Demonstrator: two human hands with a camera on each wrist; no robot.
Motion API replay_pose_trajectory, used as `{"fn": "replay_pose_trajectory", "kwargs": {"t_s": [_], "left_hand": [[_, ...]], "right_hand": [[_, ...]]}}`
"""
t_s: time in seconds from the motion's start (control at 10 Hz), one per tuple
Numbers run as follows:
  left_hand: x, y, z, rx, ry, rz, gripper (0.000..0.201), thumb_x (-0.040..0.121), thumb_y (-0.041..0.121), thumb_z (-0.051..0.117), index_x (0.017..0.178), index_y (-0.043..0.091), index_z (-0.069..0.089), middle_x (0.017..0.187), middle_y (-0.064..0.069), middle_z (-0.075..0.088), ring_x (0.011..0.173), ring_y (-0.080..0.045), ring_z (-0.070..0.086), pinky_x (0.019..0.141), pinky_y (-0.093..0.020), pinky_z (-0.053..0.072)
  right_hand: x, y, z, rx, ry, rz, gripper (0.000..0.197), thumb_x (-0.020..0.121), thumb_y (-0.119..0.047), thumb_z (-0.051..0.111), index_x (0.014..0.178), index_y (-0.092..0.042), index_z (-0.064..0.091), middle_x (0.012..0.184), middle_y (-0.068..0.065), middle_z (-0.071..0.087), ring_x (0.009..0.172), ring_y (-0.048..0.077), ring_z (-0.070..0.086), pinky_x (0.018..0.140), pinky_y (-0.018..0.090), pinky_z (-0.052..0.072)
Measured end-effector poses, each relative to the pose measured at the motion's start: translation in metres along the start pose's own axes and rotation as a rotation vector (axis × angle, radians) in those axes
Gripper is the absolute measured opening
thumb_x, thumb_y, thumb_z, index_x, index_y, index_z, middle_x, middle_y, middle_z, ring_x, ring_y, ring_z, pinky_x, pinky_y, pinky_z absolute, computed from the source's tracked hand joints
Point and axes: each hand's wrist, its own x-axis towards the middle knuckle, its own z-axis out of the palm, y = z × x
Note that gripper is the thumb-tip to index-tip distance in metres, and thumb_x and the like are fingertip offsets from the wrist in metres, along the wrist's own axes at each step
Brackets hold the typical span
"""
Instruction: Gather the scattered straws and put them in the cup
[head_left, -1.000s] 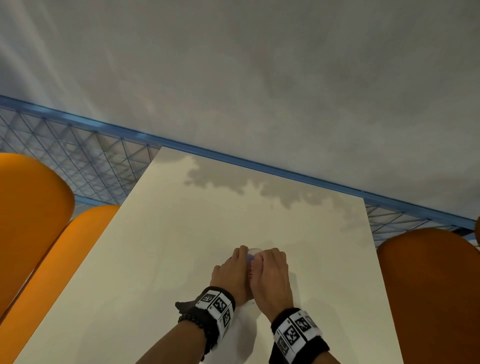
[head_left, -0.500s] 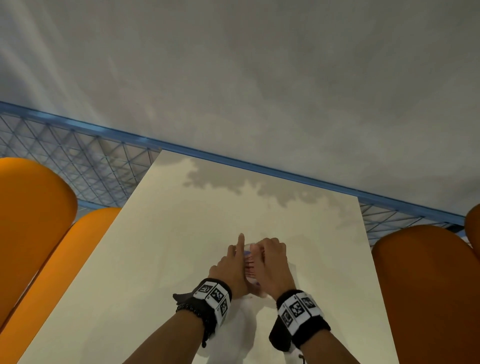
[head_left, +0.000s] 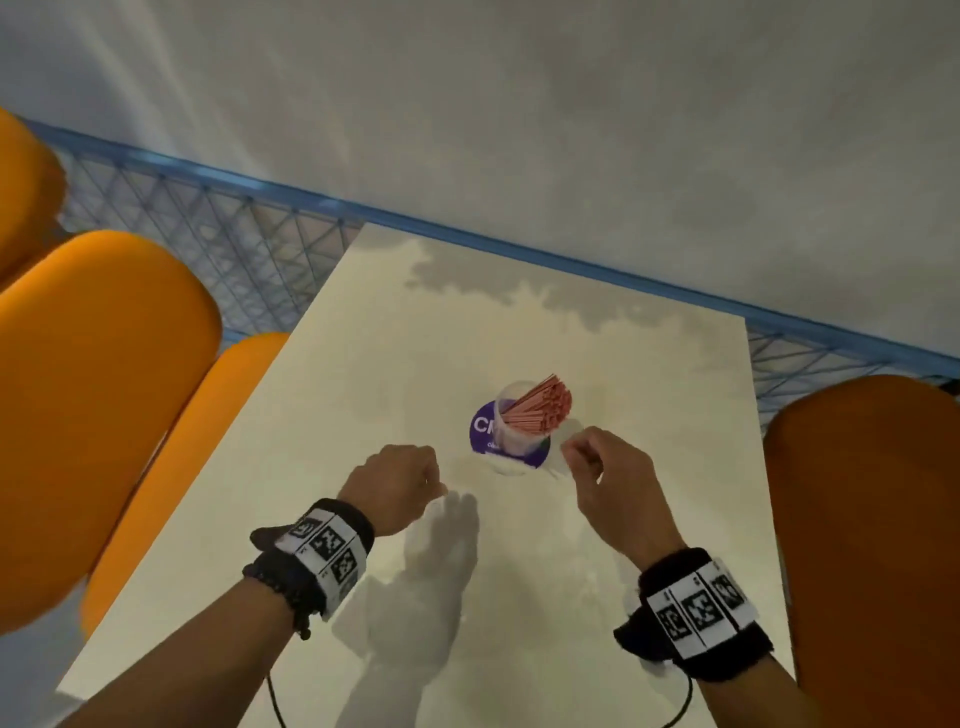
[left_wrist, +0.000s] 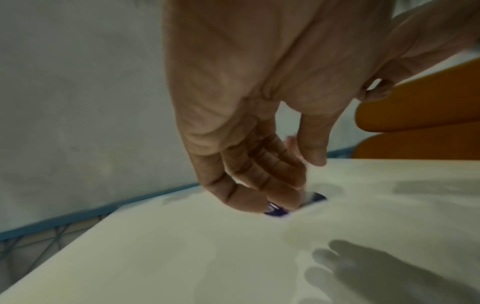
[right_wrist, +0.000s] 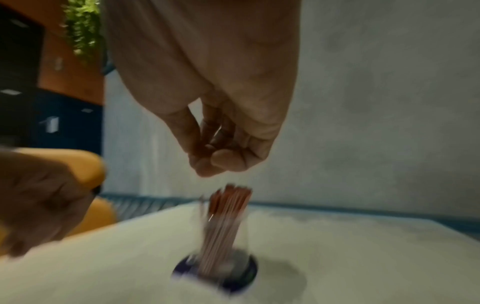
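Note:
A clear cup (head_left: 511, 434) full of red straws (head_left: 540, 408) stands upright on a round purple coaster (head_left: 480, 428) in the middle of the cream table (head_left: 649, 374). My left hand (head_left: 400, 483) hovers to the cup's near left, its fingers hanging loosely bent with nothing in them (left_wrist: 291, 181). My right hand (head_left: 587, 457) hovers to the cup's near right, apart from it. In the right wrist view its fingertips meet the thumb (right_wrist: 215, 162) just above the straws (right_wrist: 228, 207), holding nothing. I see no loose straws on the table.
Orange chairs stand along the left side (head_left: 104, 389) and at the right (head_left: 872, 519). A blue rail with mesh (head_left: 234, 234) runs behind the table's far edge, in front of a grey wall. Cables trail from both wrist bands.
Both hands were pressed together around the cup and straws. They have let go and drawn apart and back toward me, uncovering the cup.

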Motion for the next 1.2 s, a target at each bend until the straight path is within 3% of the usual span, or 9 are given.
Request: {"fn": "replay_pose_trajectory", "kwargs": {"t_s": [0.3,0.5,0.6,0.7,0.8,0.9,1.0,1.1,1.2], "left_hand": [[-0.132,-0.045,0.102,0.061,-0.076,0.131,0.029,0.089,0.054,0.044,0.102,0.031,0.055,0.099,0.016,0.055,0.098,-0.012,0.054,0.066,-0.016,0.028],[-0.113,-0.049,0.101,0.131,-0.02,0.063,0.045,0.093,0.046,0.044,0.136,0.033,0.04,0.148,0.009,0.039,0.135,-0.015,0.037,0.106,-0.033,0.033],[-0.088,-0.058,0.089,0.211,-0.146,-0.075,0.07,0.095,0.052,0.039,0.152,0.028,0.005,0.162,0.0,-0.003,0.149,-0.022,0.001,0.117,-0.049,0.011],[-0.069,-0.075,0.078,0.284,-0.192,-0.074,0.078,0.094,0.055,0.04,0.152,0.028,-0.004,0.16,-0.002,-0.019,0.148,-0.026,-0.01,0.115,-0.056,0.008],[-0.061,-0.095,0.079,0.252,-0.139,-0.05,0.084,0.088,0.056,0.051,0.152,0.032,0.001,0.152,0.003,-0.026,0.148,-0.025,-0.007,0.113,-0.061,0.014],[-0.054,-0.119,0.084,0.324,-0.109,-0.042,0.105,0.046,0.073,0.071,0.139,0.035,0.042,0.157,0.002,0.021,0.14,-0.019,0.036,0.077,-0.068,0.049],[-0.037,-0.147,0.103,0.326,0.047,-0.123,0.078,0.048,0.076,0.058,0.12,0.048,0.056,0.147,0.017,0.039,0.146,-0.004,0.006,0.064,-0.067,0.05],[-0.022,-0.159,0.103,0.277,0.209,0.007,0.059,0.073,0.079,0.038,0.119,0.046,0.056,0.155,0.023,0.023,0.147,-0.011,-0.001,0.096,-0.08,0.017],[-0.012,-0.158,0.114,0.242,0.302,0.003,0.062,0.077,0.074,0.038,0.125,0.037,0.05,0.161,0.007,0.008,0.148,-0.019,0.005,0.097,-0.081,0.015]], "right_hand": [[-0.146,0.027,0.107,-0.545,-0.752,-0.361,0.052,0.079,-0.05,0.046,0.131,-0.042,0.047,0.146,-0.003,0.047,0.129,0.025,0.049,0.088,0.045,0.051],[-0.082,-0.02,0.16,-0.364,-0.607,0.01,0.059,0.096,-0.037,0.014,0.152,-0.023,0.004,0.158,0.003,-0.015,0.147,0.03,-0.003,0.113,0.06,0.018],[-0.028,-0.048,0.157,-0.165,-0.339,0.265,0.054,0.102,-0.028,0.025,0.153,-0.02,0.006,0.161,0.008,-0.004,0.148,0.026,0.0,0.119,0.042,0.011],[-0.03,-0.03,0.137,-0.292,-0.352,0.073,0.049,0.1,-0.023,0.03,0.149,-0.024,0.027,0.16,0.002,0.015,0.145,0.022,0.019,0.115,0.043,0.025],[-0.059,-0.003,0.123,-0.535,-0.736,-0.073,0.054,0.081,-0.038,0.04,0.134,-0.036,0.047,0.148,-0.005,0.041,0.127,0.022,0.052,0.096,0.05,0.046],[-0.058,0.008,0.147,-0.594,-0.772,-0.048,0.075,0.072,-0.048,0.04,0.144,-0.033,0.028,0.147,-0.005,0.042,0.126,0.019,0.053,0.083,0.044,0.054],[-0.011,-0.021,0.18,-0.504,-0.685,-0.107,0.066,0.091,-0.037,0.03,0.151,-0.028,0.004,0.159,-0.001,-0.001,0.145,0.024,0.008,0.107,0.049,0.032],[0.063,-0.046,0.219,-0.45,-0.53,0.21,0.061,0.1,-0.031,0.021,0.151,-0.014,-0.007,0.153,0.002,-0.025,0.145,0.03,-0.015,0.117,0.047,0.008],[0.115,-0.056,0.234,-0.475,-0.474,0.306,0.055,0.1,-0.023,0.019,0.151,-0.006,0.007,0.159,0.013,-0.014,0.145,0.037,-0.01,0.119,0.047,0.001]]}}
